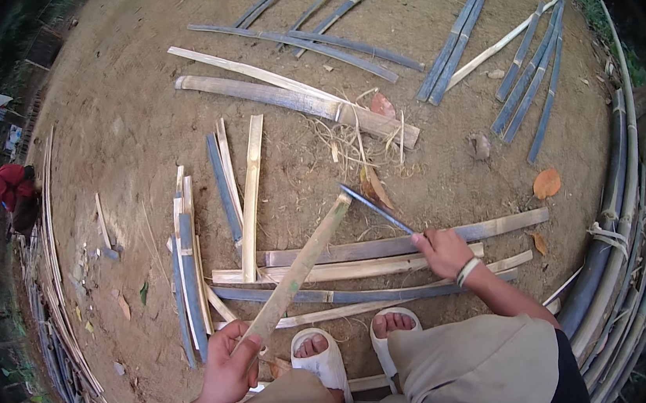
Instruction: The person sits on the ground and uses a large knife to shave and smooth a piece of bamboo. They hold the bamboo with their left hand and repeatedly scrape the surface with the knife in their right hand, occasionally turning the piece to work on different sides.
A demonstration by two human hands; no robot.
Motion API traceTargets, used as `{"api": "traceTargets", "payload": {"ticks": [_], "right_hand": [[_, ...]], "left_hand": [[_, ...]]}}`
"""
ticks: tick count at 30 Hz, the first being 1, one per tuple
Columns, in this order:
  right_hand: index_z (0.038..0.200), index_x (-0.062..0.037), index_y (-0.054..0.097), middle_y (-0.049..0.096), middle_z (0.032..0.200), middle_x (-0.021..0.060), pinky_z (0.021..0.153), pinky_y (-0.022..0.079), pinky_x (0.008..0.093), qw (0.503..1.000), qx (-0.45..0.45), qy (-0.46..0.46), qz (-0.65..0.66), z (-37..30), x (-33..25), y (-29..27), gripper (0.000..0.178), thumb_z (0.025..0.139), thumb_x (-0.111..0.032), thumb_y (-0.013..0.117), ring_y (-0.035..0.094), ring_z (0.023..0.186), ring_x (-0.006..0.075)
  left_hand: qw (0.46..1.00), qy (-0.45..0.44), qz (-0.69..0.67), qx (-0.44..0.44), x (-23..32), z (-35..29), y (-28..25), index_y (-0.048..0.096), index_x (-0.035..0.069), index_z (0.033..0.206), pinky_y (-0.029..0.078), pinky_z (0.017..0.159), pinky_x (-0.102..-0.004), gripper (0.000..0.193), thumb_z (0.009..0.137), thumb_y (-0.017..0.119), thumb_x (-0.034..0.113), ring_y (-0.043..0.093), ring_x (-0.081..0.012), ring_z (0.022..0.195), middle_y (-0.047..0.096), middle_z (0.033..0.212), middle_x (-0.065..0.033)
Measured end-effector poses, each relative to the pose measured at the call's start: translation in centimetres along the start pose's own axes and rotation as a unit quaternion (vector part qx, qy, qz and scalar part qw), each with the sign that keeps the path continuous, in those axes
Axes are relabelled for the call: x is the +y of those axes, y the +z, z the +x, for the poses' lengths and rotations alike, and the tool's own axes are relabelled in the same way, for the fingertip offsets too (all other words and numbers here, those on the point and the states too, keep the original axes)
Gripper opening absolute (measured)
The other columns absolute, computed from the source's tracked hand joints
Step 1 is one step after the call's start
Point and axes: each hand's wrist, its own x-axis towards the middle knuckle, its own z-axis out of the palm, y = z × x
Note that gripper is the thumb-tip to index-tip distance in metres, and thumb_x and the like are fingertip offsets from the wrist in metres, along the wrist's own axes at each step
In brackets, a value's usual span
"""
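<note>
My left hand (230, 369) grips the near end of a bamboo slat (302, 266), which slants up and to the right. My right hand (444, 251) holds a long knife (376, 209) by its handle. The blade's tip reaches the far end of the slat. Several split bamboo strips (363, 270) lie crosswise on the dirt under my right hand, just beyond my two sandalled feet (355, 346).
More bamboo strips lie scattered on the bare dirt (126, 126): a group at left (189, 274), a thick split piece (294, 102) farther off, darker strips (529, 74) at the far right. Long bamboo poles (611, 232) curve along the right edge. A red object (14, 185) sits at far left.
</note>
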Motion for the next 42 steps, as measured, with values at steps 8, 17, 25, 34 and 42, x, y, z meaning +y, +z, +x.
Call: {"api": "traceTargets", "payload": {"ticks": [8, 17, 25, 34, 42], "right_hand": [[0.08, 0.0013, 0.063, 0.062, 0.073, 0.0281, 0.072, 0.048, 0.0545, 0.998, 0.01, -0.052, 0.046, -1.3, -1.4, 0.9, 0.056, 0.101, -0.046, 0.042, 0.062, 0.077, 0.0483], [0.081, 0.0017, 0.064, 0.062, 0.072, 0.0277, 0.07, 0.048, 0.054, 0.997, -0.005, -0.065, 0.042, -2.3, -1.6, 0.1, 0.054, 0.101, -0.044, 0.043, 0.062, 0.075, 0.0475], [0.08, 0.0033, 0.063, 0.062, 0.073, 0.0295, 0.072, 0.048, 0.0547, 0.996, -0.004, -0.075, 0.037, -2.1, -2.2, 0.2, 0.055, 0.1, -0.045, 0.045, 0.062, 0.076, 0.0484], [0.087, 0.0011, 0.061, 0.061, 0.066, 0.0254, 0.068, 0.05, 0.0529, 0.987, -0.073, -0.14, -0.006, -4.2, -5.5, -2.5, 0.056, 0.099, -0.05, 0.043, 0.063, 0.071, 0.0466], [0.088, -0.0019, 0.065, 0.062, 0.068, 0.026, 0.072, 0.05, 0.0549, 0.996, -0.024, -0.07, -0.057, 0.6, -1.2, -4.4, 0.059, 0.098, -0.055, 0.041, 0.063, 0.072, 0.047]], "left_hand": [[0.986, -0.036, -0.16, 0.02, -0.3, 0.2, -0.4, 0.052, 0.004, 0.085, 0.03, 0.033, -0.0237, 0.013, 0.097, 0.052, 0.009, 0.039, -0.0086, 0.033, 0.051, 0.059, -0.0013], [0.984, -0.073, -0.157, 0.051, 0.3, 0.4, -0.5, 0.05, 0.004, 0.082, 0.022, 0.03, -0.024, 0.02, 0.097, 0.047, 0.016, 0.026, -0.0085, 0.027, 0.036, 0.041, 0.0004], [0.981, -0.077, -0.175, 0.045, 0.4, 0.5, -0.8, 0.049, 0.005, 0.081, 0.022, 0.03, -0.025, 0.02, 0.097, 0.049, 0.015, 0.029, -0.0094, 0.028, 0.038, 0.043, -0.0002], [0.917, 0.143, 0.373, -0.003, -0.1, 0.2, -1.2, 0.052, 0.003, 0.083, 0.042, 0.039, -0.0334, 0.017, 0.089, 0.064, 0.014, 0.054, -0.0181, 0.038, 0.052, 0.047, -0.0096], [0.837, 0.239, 0.489, -0.052, 0.9, 0.2, -0.5, 0.052, 0.002, 0.083, 0.048, 0.042, -0.0468, 0.019, 0.084, 0.066, 0.016, 0.056, -0.0358, 0.039, 0.049, 0.043, -0.0134]]}}
